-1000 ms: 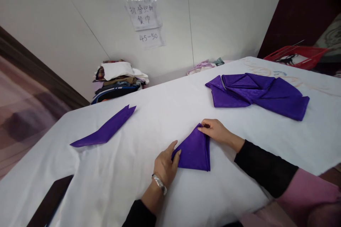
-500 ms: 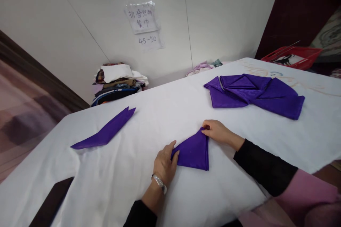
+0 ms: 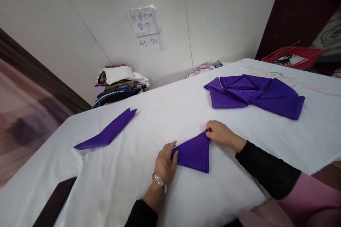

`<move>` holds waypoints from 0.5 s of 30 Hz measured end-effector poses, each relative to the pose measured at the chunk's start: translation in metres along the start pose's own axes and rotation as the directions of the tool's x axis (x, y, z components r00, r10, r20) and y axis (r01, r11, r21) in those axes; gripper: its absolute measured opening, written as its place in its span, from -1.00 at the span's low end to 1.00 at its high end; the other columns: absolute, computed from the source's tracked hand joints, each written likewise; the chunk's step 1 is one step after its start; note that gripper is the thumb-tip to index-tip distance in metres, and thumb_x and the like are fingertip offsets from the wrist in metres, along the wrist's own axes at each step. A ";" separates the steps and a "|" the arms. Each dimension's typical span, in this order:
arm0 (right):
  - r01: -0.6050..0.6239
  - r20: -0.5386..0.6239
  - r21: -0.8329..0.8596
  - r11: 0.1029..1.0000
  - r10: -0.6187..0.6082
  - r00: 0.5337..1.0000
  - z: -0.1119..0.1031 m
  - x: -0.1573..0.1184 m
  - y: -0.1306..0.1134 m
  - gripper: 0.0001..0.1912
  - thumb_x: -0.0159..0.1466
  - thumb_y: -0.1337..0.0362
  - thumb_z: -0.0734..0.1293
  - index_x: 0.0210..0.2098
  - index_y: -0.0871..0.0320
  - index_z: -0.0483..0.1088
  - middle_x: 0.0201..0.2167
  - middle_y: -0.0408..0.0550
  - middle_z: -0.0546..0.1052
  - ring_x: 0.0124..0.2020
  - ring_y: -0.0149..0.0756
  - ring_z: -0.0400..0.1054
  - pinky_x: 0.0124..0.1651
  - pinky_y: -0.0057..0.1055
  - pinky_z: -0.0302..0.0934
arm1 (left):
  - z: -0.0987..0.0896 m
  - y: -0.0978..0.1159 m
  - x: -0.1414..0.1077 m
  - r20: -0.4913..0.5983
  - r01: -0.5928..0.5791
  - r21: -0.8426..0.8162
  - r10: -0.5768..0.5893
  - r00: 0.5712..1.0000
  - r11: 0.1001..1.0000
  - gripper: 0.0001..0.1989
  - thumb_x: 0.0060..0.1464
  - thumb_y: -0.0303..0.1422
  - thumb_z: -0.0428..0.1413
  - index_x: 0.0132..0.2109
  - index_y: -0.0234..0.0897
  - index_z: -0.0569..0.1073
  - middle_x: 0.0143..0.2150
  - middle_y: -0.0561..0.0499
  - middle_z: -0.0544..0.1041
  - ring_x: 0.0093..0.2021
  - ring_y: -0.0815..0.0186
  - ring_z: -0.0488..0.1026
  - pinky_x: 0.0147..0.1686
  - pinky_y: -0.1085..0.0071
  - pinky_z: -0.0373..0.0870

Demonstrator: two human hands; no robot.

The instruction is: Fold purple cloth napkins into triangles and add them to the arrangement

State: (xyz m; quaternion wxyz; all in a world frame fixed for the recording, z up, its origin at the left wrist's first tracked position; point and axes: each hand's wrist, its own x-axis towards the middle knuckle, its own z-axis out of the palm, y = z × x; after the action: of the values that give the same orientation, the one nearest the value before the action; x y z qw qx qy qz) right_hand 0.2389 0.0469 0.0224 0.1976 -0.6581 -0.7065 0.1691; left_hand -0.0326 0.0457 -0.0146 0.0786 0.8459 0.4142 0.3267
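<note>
A purple cloth napkin [image 3: 192, 154], folded into a layered triangle-like shape, lies on the white tablecloth [image 3: 128, 184] between my hands. My left hand [image 3: 165, 163], with a silver bracelet at the wrist, grips its narrow left end between thumb and fingers. At the upper right corner, my right hand [image 3: 217, 133] pinches the layers with the fingertips. Another folded purple napkin [image 3: 106, 133], long and pointed with a notched tip, rests to the left. Several purple napkins [image 3: 277, 97] lie folded and overlapping at the right rear.
Piled clothes [image 3: 119, 85] stand behind the table's far edge, near a wall with handwritten paper signs [image 3: 145, 23]. A red basket [image 3: 301, 58] is at the far right. A dark flat object [image 3: 55, 202] lies at the front left.
My right hand has shifted slightly right with the napkin's upper corner in its pinch. My left hand keeps its hold on the narrow end. The camera view has tilted a little.
</note>
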 end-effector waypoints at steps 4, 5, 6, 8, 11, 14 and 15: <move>0.016 0.003 0.027 1.000 -0.017 1.000 0.003 0.002 0.004 -0.94 0.02 0.40 0.22 -0.53 0.13 0.27 -0.46 -0.14 0.40 -0.39 -0.36 0.20 -0.39 -0.46 -0.04 | 0.001 -0.003 0.000 -0.014 -0.019 0.037 0.019 1.000 0.999 -0.67 0.14 -0.46 -0.07 0.06 -0.23 0.29 -0.10 -0.09 0.45 -0.10 0.27 0.43 -0.15 0.29 0.44; 0.024 0.000 0.035 0.999 -0.024 1.000 0.004 0.002 0.004 -0.94 0.02 0.41 0.21 -0.51 0.13 0.27 -0.45 -0.14 0.41 -0.38 -0.35 0.20 -0.38 -0.47 -0.03 | 0.001 -0.003 0.000 -0.026 -0.029 0.066 0.031 0.999 0.997 -0.66 0.13 -0.47 -0.07 0.06 -0.24 0.30 -0.09 -0.10 0.45 -0.09 0.25 0.42 -0.14 0.27 0.43; 0.030 -0.003 0.044 0.999 -0.029 1.000 0.004 0.002 0.005 -0.92 0.02 0.42 0.21 -0.49 0.13 0.28 -0.45 -0.14 0.41 -0.37 -0.35 0.20 -0.38 -0.46 -0.03 | 0.000 -0.002 0.001 -0.039 -0.043 0.101 0.047 0.998 0.994 -0.65 0.12 -0.48 -0.07 0.06 -0.24 0.30 -0.07 -0.11 0.45 -0.07 0.23 0.41 -0.12 0.24 0.43; 0.043 -0.011 0.065 0.997 -0.042 0.999 0.005 0.002 0.006 -0.90 0.03 0.42 0.20 -0.45 0.12 0.28 -0.43 -0.14 0.41 -0.37 -0.34 0.21 -0.37 -0.46 -0.02 | -0.003 0.004 0.001 -0.039 -0.087 0.160 0.095 0.995 0.983 -0.63 0.10 -0.51 -0.07 0.07 -0.22 0.30 -0.03 -0.13 0.43 -0.04 0.19 0.39 -0.09 0.17 0.39; 0.082 -0.019 0.101 0.992 -0.080 0.997 0.006 0.002 0.008 -0.86 0.03 0.44 0.20 -0.41 0.12 0.29 -0.41 -0.12 0.41 -0.35 -0.32 0.21 -0.34 -0.45 0.00 | -0.008 0.023 0.002 0.062 -0.211 0.139 0.204 0.977 0.968 -0.61 0.10 -0.51 -0.05 0.09 -0.22 0.28 0.03 -0.15 0.41 0.02 0.17 0.35 -0.01 0.10 0.30; 0.142 -0.023 0.131 0.981 -0.140 0.990 0.007 0.004 0.011 -0.84 0.04 0.46 0.19 -0.40 0.13 0.32 -0.40 -0.11 0.41 -0.33 -0.31 0.22 -0.29 -0.43 0.04 | -0.010 0.043 0.000 0.238 -0.319 0.028 0.304 0.923 0.947 -0.60 0.09 -0.38 0.02 0.10 -0.23 0.27 0.06 -0.15 0.40 0.06 0.12 0.31 0.04 0.04 0.24; 0.164 -0.023 0.141 0.976 -0.162 0.986 0.007 0.005 0.013 -0.84 0.04 0.47 0.19 -0.42 0.13 0.33 -0.40 -0.11 0.41 -0.33 -0.31 0.22 -0.28 -0.42 0.05 | -0.010 0.048 0.000 0.288 -0.329 -0.002 0.316 0.904 0.944 -0.58 0.07 -0.34 0.04 0.10 -0.23 0.27 0.07 -0.16 0.39 0.06 0.11 0.30 0.04 0.03 0.23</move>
State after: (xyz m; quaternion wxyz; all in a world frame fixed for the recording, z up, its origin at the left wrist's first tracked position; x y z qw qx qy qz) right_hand 0.2460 0.0525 0.0104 0.2613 -0.5831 -0.7432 0.1986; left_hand -0.0074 0.0132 0.0120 0.0626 0.9424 0.2604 0.2005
